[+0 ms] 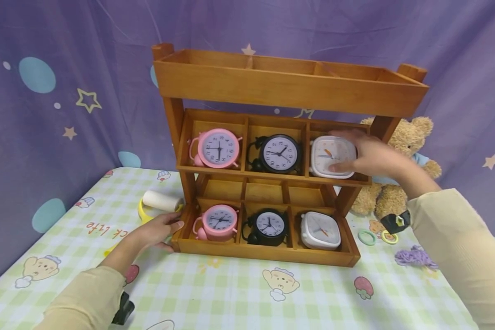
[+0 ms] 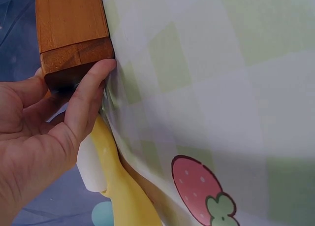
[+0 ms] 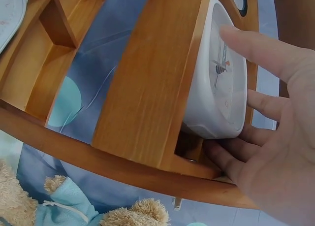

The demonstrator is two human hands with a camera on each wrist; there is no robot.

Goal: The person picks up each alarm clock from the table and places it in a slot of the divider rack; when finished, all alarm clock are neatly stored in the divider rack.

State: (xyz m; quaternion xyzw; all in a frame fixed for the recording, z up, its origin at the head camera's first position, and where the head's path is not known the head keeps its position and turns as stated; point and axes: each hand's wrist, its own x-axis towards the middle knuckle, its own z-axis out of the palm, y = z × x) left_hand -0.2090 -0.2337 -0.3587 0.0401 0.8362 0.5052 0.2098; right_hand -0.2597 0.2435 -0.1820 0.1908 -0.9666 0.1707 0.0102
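A white square alarm clock (image 1: 321, 160) sits tilted in the right compartment of the middle tier of a wooden shelf (image 1: 288, 87). My right hand (image 1: 373, 153) grips it, thumb across its face and fingers around its side; the right wrist view shows the fingertips behind the clock (image 3: 201, 105). At the lower left end of the shelf, my left hand (image 1: 154, 231) holds the corner, fingers on both sides of the wooden end (image 2: 74, 58). A pink alarm clock (image 1: 218, 149) and a black one (image 1: 280, 153) share the middle tier.
The bottom tier holds a pink clock (image 1: 220, 220), a black clock (image 1: 269, 227) and a white clock (image 1: 321, 230). A yellow-handled white roller (image 1: 162, 200) lies left of the shelf. Behind its right end sits a teddy bear (image 1: 389, 197), near hair ties (image 1: 367, 237) and purple yarn (image 1: 415, 257).
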